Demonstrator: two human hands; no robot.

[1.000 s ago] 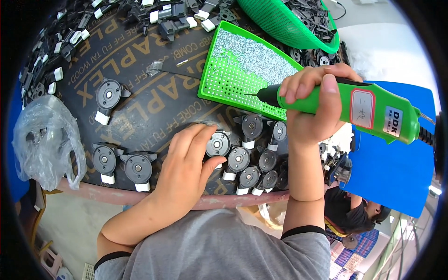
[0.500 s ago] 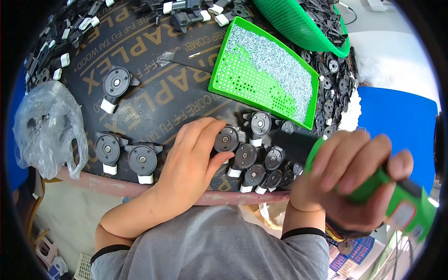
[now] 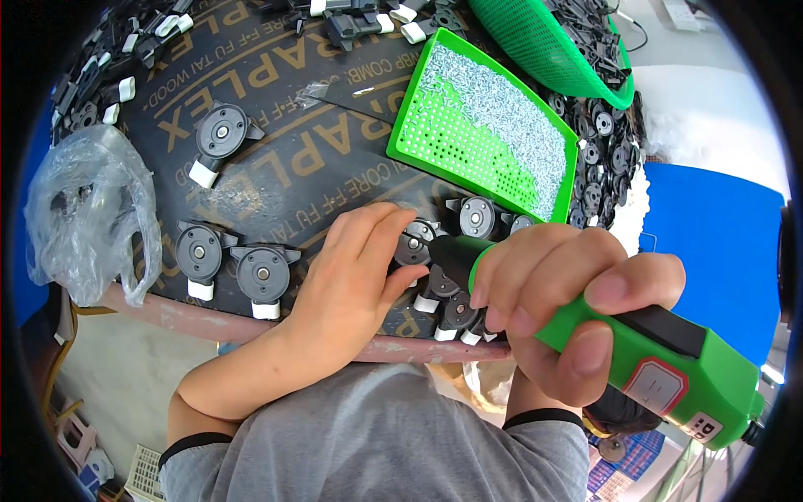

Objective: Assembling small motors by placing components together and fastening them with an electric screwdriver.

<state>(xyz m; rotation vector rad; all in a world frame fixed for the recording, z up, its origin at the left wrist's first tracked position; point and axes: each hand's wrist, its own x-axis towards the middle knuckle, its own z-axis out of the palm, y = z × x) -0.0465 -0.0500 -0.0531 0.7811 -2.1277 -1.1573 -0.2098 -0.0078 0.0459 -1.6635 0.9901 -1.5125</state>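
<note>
My left hand [image 3: 347, 276] has its thumb and fingers curled round a black round plastic part [image 3: 412, 249] on the tabletop. In my right hand [image 3: 569, 301] is a green and black electric screwdriver [image 3: 711, 389], gripped round its body. Its dark nose points left and its thin bit reaches the face of that part; the exact contact spot is too small to make out. Similar round parts with white tabs, such as this one [image 3: 477, 217], cluster beside and partly beneath the screwdriver. Left of my left hand lie three more, the closest a round part [image 3: 263, 274] near the table's front edge.
A green perforated tray [image 3: 452, 155] holds a heap of small silver screws [image 3: 519, 109]. Behind it stands a green mesh basket [image 3: 527, 50] of black parts. More black parts pile up at the back left and right. A clear plastic bag [image 3: 92, 209] sits at left.
My right hand has brought the screwdriver leftward, so its bit now meets the part in my left hand. My left hand stays round the part. The whole view has shifted slightly.
</note>
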